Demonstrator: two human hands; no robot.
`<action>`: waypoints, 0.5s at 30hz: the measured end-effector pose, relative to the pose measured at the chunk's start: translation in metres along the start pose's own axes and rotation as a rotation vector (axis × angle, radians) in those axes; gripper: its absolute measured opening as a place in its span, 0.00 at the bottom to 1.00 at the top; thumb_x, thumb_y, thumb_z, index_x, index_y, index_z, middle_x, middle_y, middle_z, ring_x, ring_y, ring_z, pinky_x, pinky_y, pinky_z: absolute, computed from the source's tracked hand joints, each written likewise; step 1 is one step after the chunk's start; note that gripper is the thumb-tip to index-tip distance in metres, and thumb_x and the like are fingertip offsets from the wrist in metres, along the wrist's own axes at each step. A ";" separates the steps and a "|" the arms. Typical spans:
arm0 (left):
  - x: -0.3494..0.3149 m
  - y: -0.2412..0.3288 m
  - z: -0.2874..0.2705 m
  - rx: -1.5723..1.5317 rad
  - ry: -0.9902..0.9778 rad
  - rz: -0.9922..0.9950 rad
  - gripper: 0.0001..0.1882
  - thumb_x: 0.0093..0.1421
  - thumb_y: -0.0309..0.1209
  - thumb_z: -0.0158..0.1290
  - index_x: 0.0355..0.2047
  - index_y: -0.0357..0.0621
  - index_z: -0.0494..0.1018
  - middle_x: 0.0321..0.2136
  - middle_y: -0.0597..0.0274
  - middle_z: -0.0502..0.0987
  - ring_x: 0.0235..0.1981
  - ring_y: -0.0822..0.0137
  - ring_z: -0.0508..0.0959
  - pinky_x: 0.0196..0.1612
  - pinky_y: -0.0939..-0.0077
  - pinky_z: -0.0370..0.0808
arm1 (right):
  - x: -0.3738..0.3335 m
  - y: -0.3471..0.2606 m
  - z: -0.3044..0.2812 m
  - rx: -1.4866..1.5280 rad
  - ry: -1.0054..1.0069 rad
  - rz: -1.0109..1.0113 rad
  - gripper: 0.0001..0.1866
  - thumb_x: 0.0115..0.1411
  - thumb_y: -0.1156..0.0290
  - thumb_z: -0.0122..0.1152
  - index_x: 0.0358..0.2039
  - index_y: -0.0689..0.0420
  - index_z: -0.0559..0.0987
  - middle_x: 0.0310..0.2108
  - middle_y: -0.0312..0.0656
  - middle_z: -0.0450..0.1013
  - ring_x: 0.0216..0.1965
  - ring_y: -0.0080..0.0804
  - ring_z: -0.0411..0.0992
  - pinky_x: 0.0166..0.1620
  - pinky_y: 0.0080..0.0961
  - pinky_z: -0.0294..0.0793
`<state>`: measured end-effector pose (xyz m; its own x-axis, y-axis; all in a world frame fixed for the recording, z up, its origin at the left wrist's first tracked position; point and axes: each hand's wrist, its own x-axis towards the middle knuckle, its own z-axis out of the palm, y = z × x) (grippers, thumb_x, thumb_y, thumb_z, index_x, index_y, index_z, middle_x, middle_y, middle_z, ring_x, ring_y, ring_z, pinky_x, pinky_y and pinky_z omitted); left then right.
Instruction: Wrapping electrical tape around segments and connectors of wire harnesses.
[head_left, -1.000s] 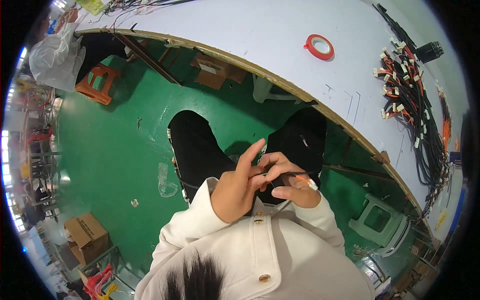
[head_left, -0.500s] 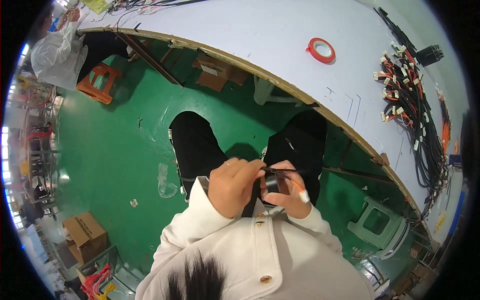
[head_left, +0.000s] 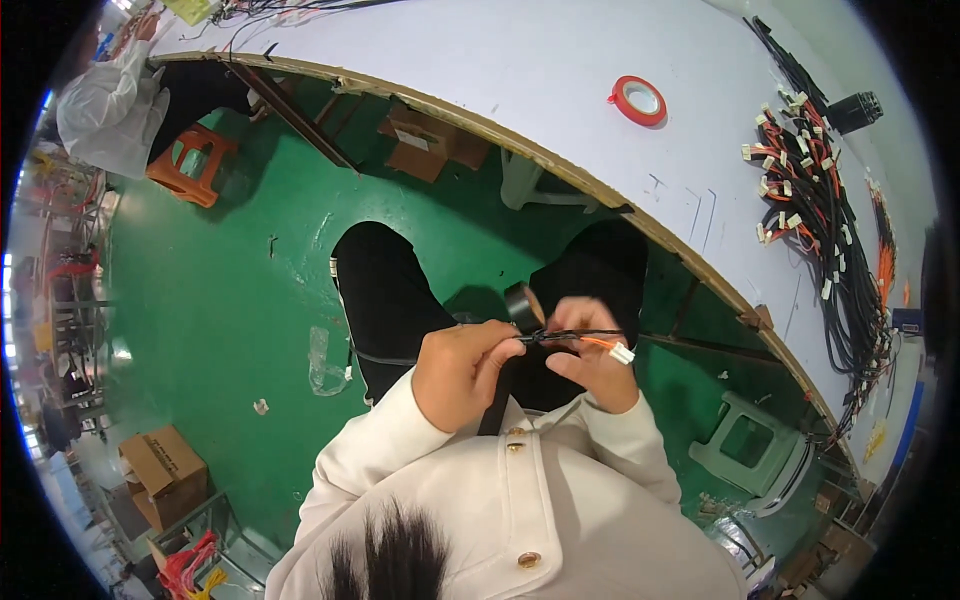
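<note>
My left hand (head_left: 458, 372) pinches a thin black cable bundle (head_left: 535, 338) between thumb and fingers, above my lap. The bundle runs rightward past my right hand (head_left: 597, 362), with orange wires (head_left: 597, 343) ending in a white connector (head_left: 622, 353). A roll of black tape (head_left: 523, 307) stands against the far side of the bundle, between the two hands. My right hand is apart from the roll. Its thumb is spread away from its fingers, which are partly smeared by motion near the wires.
On the white table (head_left: 540, 60) ahead lie a red tape roll (head_left: 638, 101) and, at right, a heap of black cables (head_left: 830, 230) with white connectors. A grey-green stool (head_left: 745, 445) is at right. A co-worker (head_left: 115, 110) is at far left beside an orange stool (head_left: 190, 165).
The black tape roll has moved from my right hand to the far side of the bundle. My right hand has let go of it and spread. My left hand keeps its pinch.
</note>
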<state>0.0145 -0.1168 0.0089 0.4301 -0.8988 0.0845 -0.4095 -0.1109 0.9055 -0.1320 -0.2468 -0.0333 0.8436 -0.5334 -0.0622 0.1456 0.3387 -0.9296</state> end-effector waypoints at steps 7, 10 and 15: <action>-0.003 0.005 -0.003 -0.276 -0.092 -0.169 0.06 0.59 0.25 0.49 0.29 0.33 0.73 0.19 0.54 0.73 0.18 0.65 0.72 0.23 0.78 0.67 | 0.022 -0.018 0.007 -0.038 -0.384 0.143 0.29 0.46 0.73 0.68 0.49 0.63 0.67 0.43 0.46 0.68 0.39 0.29 0.70 0.44 0.25 0.71; -0.001 0.003 0.000 -0.021 0.039 0.004 0.05 0.58 0.24 0.49 0.29 0.34 0.72 0.20 0.54 0.74 0.18 0.62 0.72 0.23 0.77 0.67 | 0.011 -0.012 0.018 0.155 -0.211 0.342 0.25 0.49 0.75 0.66 0.48 0.64 0.68 0.39 0.39 0.71 0.37 0.21 0.69 0.42 0.19 0.70; 0.004 -0.012 0.013 0.296 0.233 0.185 0.03 0.51 0.21 0.53 0.28 0.38 0.73 0.20 0.51 0.74 0.20 0.53 0.75 0.23 0.69 0.70 | -0.016 -0.014 0.036 0.114 -0.022 0.353 0.23 0.52 0.73 0.62 0.47 0.65 0.68 0.35 0.42 0.73 0.29 0.24 0.71 0.34 0.22 0.73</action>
<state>0.0105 -0.1246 -0.0066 0.4843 -0.7989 0.3567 -0.6958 -0.1046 0.7105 -0.1288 -0.2155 -0.0061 0.8631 -0.3516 -0.3627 -0.1008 0.5836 -0.8057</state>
